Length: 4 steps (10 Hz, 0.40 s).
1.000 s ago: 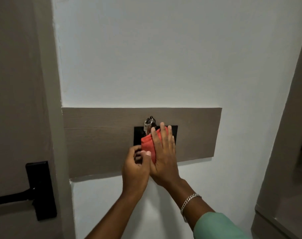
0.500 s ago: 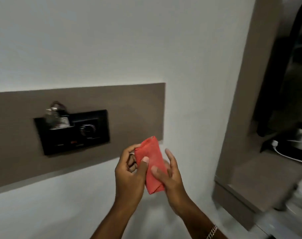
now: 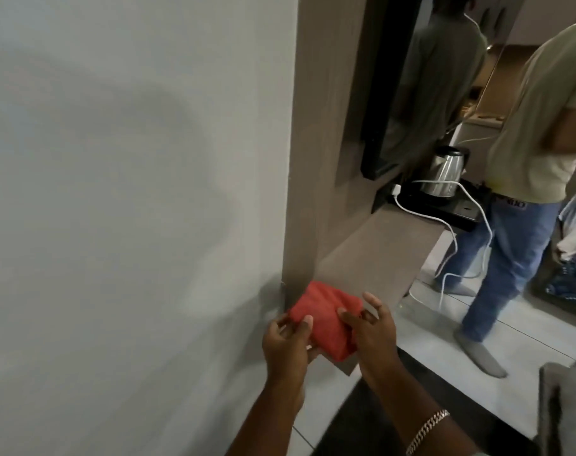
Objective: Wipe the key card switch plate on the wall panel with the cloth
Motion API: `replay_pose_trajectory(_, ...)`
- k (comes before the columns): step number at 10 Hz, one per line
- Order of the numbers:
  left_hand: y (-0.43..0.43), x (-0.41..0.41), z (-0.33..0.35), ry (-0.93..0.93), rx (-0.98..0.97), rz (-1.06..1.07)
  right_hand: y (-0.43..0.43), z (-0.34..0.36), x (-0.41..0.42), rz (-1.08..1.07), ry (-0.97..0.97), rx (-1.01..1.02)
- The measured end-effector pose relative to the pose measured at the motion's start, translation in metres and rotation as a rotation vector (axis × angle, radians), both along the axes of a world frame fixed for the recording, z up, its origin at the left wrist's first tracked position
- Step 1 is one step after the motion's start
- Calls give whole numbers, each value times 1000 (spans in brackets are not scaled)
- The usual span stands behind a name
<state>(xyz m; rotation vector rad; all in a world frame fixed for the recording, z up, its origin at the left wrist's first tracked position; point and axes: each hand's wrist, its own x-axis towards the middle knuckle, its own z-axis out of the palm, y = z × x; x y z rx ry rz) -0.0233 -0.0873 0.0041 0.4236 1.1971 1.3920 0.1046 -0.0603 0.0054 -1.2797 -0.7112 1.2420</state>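
A folded red cloth (image 3: 326, 319) is held between both my hands in front of the white wall's corner. My left hand (image 3: 285, 348) grips its left edge with thumb on top. On the right side, my right hand (image 3: 374, 330) pinches the cloth, fingers partly spread; a chain bracelet sits on that wrist. The key card switch plate and the wall panel are out of view.
The white wall (image 3: 132, 192) fills the left. A brown counter (image 3: 379, 255) runs to the right, carrying a steel kettle (image 3: 444, 174) on a black tray and a white cable (image 3: 451, 225). A person in jeans (image 3: 517, 245) stands beside it on the tiled floor.
My view has swung right, away from the switch plate and panel. Both hands came off the plate with the cloth and now hold it lower, near the wall's corner.
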Motion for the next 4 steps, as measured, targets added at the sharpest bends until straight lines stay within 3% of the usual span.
replay_pose_trajectory(2, 65, 40, -62, -158, -45, -179, 84, -67, 44, -31, -254, -49)
replay_pose_trajectory(4, 82, 21, -69, -74, -63, -163, 110, -79, 35, -36, -548, -41)
